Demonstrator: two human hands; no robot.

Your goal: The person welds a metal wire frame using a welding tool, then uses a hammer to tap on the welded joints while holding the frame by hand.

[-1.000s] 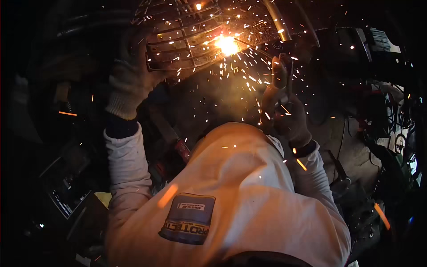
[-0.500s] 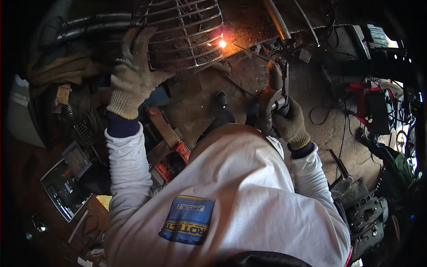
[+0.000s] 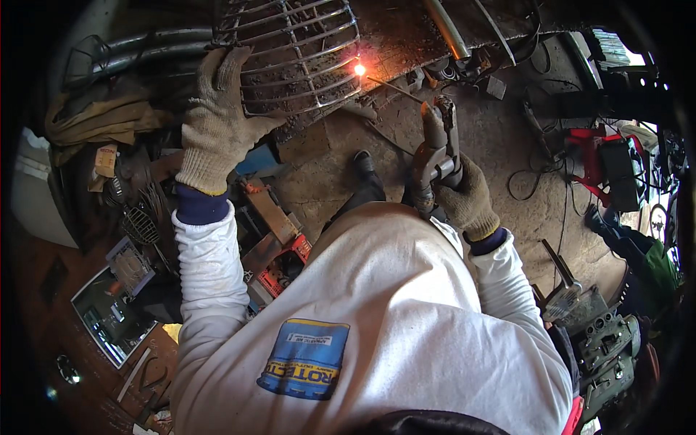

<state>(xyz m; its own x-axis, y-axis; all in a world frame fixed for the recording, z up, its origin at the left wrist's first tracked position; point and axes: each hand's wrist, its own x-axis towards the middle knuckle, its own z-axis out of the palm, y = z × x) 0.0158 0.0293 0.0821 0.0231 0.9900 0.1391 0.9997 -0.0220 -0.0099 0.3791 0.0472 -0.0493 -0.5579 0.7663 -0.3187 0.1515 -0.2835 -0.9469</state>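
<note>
A metal grille of curved bars [image 3: 297, 45] lies on a dark work table [image 3: 395, 45]. My left hand [image 3: 217, 123], in a knit glove, rests against the grille's left side, its thumb stretched out apart from the fingers. In my gloved right hand [image 3: 470, 203] is a welding electrode holder [image 3: 433, 156], gripped around its handle. A thin welding rod [image 3: 395, 88] sticks out from its jaws toward the grille. Bright light glows at the grille's right edge [image 3: 359, 70], beside the rod's tip. Glare hides the exact point of contact.
A metal tube [image 3: 446, 29] lies on the table's right part. Brown cloth [image 3: 109, 116] is heaped at left, with a red crate [image 3: 274, 281] below. Cables [image 3: 518, 192] trail over the floor near a red stool [image 3: 586, 156]. Metal machine parts [image 3: 609, 355] stand at lower right.
My right hand and the electrode holder have shifted slightly left. The rod's tip still sits near the glow at the grille's edge. My left hand stays on the grille.
</note>
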